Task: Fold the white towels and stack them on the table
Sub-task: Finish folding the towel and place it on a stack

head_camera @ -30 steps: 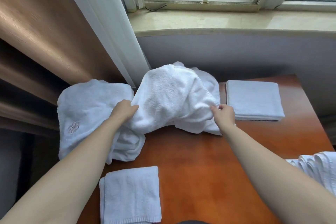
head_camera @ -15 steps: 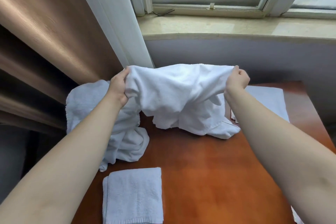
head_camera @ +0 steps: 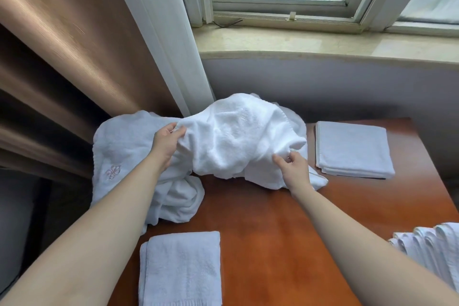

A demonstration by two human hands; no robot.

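A crumpled white towel [head_camera: 238, 136] lies bunched at the back of the brown table [head_camera: 268, 226]. My left hand [head_camera: 166, 143] pinches its left edge between thumb and fingers. My right hand [head_camera: 291, 166] grips its lower right corner. A bigger white towel with an embroidered flower [head_camera: 119, 156] hangs over the table's left edge, partly under the first. One folded towel [head_camera: 352, 149] sits at the back right, another folded towel [head_camera: 181, 268] at the front left.
A stack of folded white towels [head_camera: 432, 248] shows at the right edge. A brown curtain [head_camera: 62, 45] and a white curtain [head_camera: 164, 32] hang at the left. The window sill [head_camera: 323, 42] and a grey wall lie behind the table.
Half a second ago both hands held the towel stretched up in the air. They have since come down, and the towel is bunched on the table again.
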